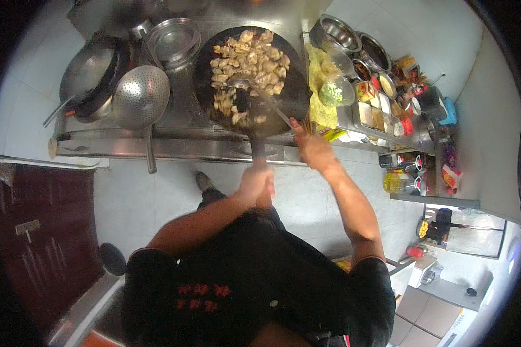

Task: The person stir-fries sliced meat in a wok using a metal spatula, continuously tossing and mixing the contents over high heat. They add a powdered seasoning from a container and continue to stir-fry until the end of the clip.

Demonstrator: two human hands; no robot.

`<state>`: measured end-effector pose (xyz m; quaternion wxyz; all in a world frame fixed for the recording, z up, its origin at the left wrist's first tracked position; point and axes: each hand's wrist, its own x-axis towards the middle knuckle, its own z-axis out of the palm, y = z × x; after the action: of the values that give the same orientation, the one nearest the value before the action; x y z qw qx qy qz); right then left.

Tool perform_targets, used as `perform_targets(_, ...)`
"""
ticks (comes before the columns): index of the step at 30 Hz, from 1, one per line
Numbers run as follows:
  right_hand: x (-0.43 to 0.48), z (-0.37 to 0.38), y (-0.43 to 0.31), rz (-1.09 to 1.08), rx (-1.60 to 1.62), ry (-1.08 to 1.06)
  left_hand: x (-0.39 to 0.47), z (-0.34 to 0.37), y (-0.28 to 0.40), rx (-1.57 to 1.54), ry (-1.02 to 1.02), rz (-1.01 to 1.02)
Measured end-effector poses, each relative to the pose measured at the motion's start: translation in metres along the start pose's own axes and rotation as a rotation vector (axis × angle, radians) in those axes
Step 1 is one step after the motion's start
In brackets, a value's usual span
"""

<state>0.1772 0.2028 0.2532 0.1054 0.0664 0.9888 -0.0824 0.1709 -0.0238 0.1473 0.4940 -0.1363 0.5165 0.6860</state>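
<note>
A wide dark wok (206, 91) sits on the stainless steel stove, with browned chunks of meat (256, 58) spread over its far half and smaller bits near its front. My left hand (256, 182) is closed around the wok's long handle (258, 149), which points toward my body. In my right hand (314, 147) is the shaft of a metal ladle (278, 110). The bowl of the ladle rests among the meat, near the middle of the wok. Both hands look slightly blurred.
Left of the wok lie a perforated metal skimmer (142, 97), another wok (87, 73) and a round steel pan (173, 41). On the right stand a bowl of chopped greens (336, 92), steel pots (338, 32) and several seasoning containers (377, 117). Oil bottles (397, 183) occupy a lower shelf.
</note>
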Motion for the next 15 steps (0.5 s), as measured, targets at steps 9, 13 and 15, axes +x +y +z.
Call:
perform_targets(9, 0.007, -0.063, 0.008, -0.068, -0.07, -0.08, 0.152, -0.071, 0.103, -0.076, -0.078, -0.07)
perform_targets(13, 0.07, -0.014, -0.027, -0.016, -0.064, -0.209, 0.162, -0.095, 0.108, -0.05, -0.102, -0.067)
perform_targets(15, 0.107, 0.018, -0.049, 0.044, -0.05, -0.129, 0.165, -0.103, 0.111, 0.011, -0.092, -0.099)
